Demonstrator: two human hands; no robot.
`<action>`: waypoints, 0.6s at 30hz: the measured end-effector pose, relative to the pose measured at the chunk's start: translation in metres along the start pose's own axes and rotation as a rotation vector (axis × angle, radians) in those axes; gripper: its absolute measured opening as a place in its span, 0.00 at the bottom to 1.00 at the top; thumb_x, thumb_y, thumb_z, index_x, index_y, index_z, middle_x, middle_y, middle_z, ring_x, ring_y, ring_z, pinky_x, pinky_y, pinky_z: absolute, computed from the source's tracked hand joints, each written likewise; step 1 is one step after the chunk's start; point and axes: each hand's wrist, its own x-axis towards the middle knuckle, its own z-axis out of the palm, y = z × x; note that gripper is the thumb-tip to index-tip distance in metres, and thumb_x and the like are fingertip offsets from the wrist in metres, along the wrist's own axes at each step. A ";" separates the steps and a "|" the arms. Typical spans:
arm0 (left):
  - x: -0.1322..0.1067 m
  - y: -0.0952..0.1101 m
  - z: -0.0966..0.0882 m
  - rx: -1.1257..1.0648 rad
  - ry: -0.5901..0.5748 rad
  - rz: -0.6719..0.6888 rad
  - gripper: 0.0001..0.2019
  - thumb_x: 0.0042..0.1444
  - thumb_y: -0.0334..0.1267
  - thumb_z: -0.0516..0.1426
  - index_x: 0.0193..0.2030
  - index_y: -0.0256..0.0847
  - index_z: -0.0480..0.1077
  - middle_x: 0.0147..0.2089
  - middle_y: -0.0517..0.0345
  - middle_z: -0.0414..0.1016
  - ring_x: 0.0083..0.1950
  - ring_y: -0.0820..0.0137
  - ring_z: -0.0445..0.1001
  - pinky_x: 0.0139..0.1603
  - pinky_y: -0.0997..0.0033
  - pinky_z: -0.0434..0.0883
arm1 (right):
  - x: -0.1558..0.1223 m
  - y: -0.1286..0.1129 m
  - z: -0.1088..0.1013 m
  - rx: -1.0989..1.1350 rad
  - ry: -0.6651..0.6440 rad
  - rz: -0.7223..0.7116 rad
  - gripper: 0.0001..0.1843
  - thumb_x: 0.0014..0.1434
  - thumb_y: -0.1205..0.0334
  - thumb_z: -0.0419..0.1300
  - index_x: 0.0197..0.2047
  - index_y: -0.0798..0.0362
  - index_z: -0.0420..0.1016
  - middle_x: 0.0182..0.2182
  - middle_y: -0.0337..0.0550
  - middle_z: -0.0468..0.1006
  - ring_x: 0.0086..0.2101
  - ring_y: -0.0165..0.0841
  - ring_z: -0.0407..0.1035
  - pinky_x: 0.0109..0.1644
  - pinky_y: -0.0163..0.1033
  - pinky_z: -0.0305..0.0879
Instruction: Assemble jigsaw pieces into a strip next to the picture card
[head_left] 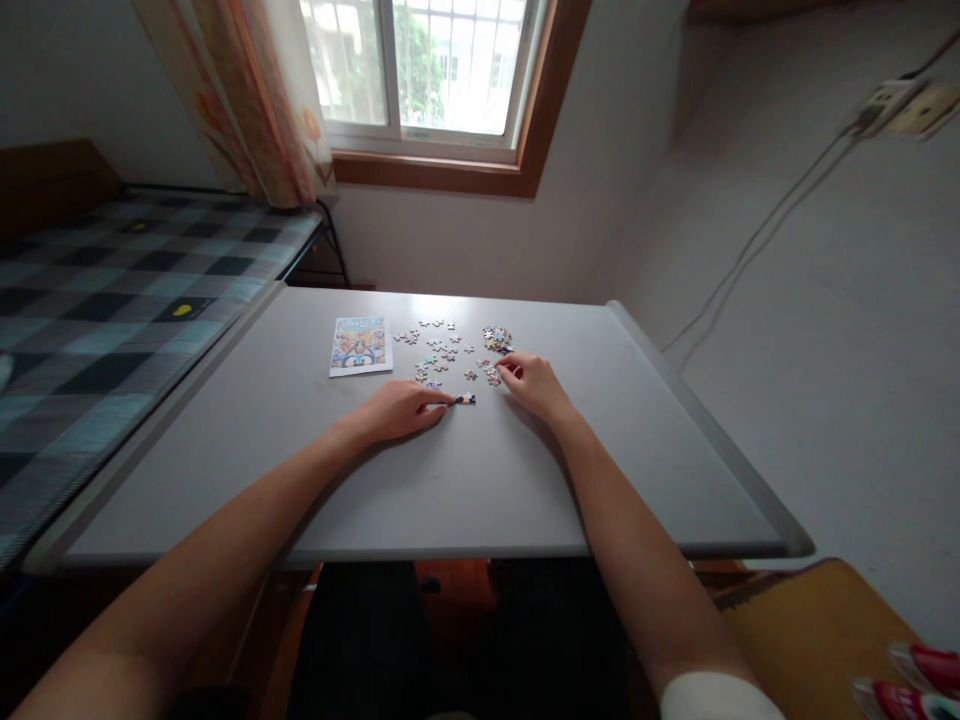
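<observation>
Smooth grey counter (300, 470). My left hand (397, 410) fingers pinching joined puzzle strip (465, 398); right hand (532, 385) fingers curled on loose jigsaw pieces (491, 375) right of strip; glossy picture card (361, 345) left.

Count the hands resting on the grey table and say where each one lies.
2. The left hand lies near the table's middle, fingers touching a joined puzzle strip. The right hand lies just right of it, beside the loose puzzle pieces.

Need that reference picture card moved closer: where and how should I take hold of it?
The picture card lies flat on the table, so probably pinch its near edge, coming from the left, clear of the loose puzzle pieces on its right.
</observation>
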 end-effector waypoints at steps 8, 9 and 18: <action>-0.001 0.003 -0.002 -0.041 -0.003 -0.025 0.16 0.61 0.43 0.52 0.52 0.47 0.76 0.28 0.58 0.77 0.26 0.73 0.69 0.32 0.74 0.61 | 0.000 0.001 0.003 0.007 -0.037 -0.037 0.09 0.57 0.65 0.58 0.36 0.54 0.80 0.31 0.44 0.81 0.29 0.30 0.70 0.35 0.34 0.62; -0.001 0.003 -0.002 -0.043 -0.003 -0.024 0.16 0.61 0.43 0.52 0.51 0.47 0.76 0.28 0.58 0.77 0.26 0.73 0.69 0.32 0.74 0.61 | 0.000 0.001 0.004 0.009 -0.039 -0.040 0.09 0.57 0.65 0.58 0.36 0.54 0.80 0.31 0.44 0.81 0.29 0.30 0.70 0.35 0.34 0.62; -0.001 0.002 -0.002 -0.057 0.018 0.001 0.16 0.62 0.42 0.52 0.51 0.46 0.77 0.27 0.58 0.76 0.24 0.74 0.67 0.31 0.75 0.59 | -0.002 -0.001 0.005 0.058 -0.097 -0.091 0.08 0.57 0.65 0.58 0.35 0.55 0.79 0.31 0.43 0.80 0.28 0.29 0.69 0.35 0.33 0.62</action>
